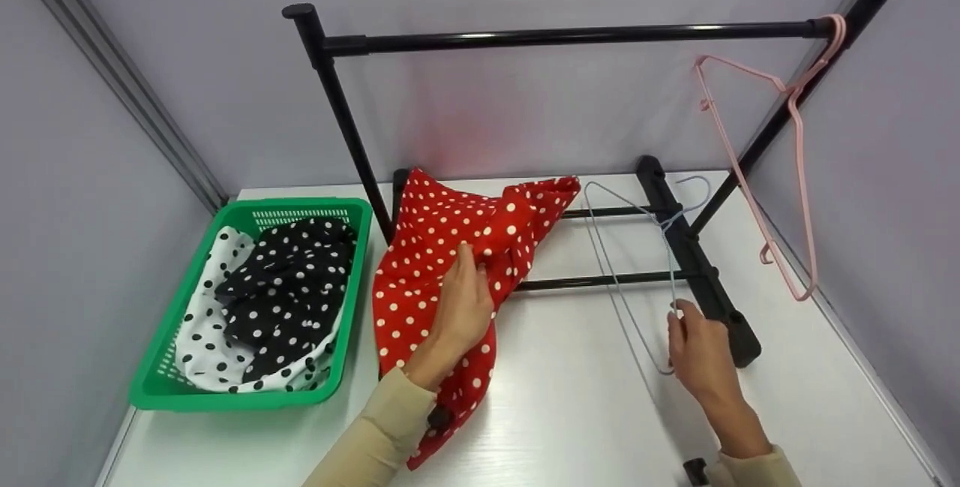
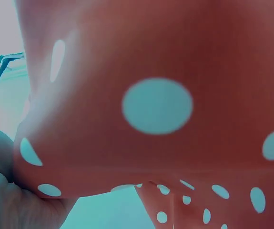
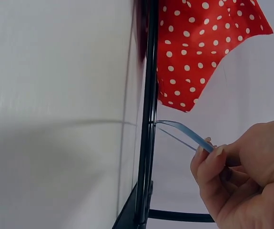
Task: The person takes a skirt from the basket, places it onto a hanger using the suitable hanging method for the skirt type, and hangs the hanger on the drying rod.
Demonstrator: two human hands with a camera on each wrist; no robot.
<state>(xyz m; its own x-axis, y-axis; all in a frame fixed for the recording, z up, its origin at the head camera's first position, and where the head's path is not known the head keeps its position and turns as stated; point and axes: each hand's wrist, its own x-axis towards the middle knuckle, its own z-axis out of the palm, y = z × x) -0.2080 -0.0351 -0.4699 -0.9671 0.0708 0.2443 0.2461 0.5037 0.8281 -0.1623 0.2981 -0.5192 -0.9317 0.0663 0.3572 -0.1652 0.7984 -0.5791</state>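
My left hand [image 1: 465, 307] holds a red garment with white dots [image 1: 427, 284], raised in front of the rack. In the left wrist view the dotted cloth [image 2: 156, 152] fills most of the picture, and part of the hand [image 2: 27, 200] shows at its lower left edge; the fingertips are hidden. A thin light-blue hanger [image 1: 626, 299] is pinched between thumb and fingers of my right hand [image 1: 701, 352], its hook pointing up and away. The right wrist view shows the same pinch on the hanger [image 3: 189, 132], with the red garment [image 3: 189, 52] beyond.
A black clothes rack [image 1: 570, 38] stands on the white table [image 1: 570, 397] against the back wall. Pink hangers [image 1: 799, 172] hang at its right end. On the left, a green basket [image 1: 142, 389] contains black and white dotted cloths [image 1: 292, 292].
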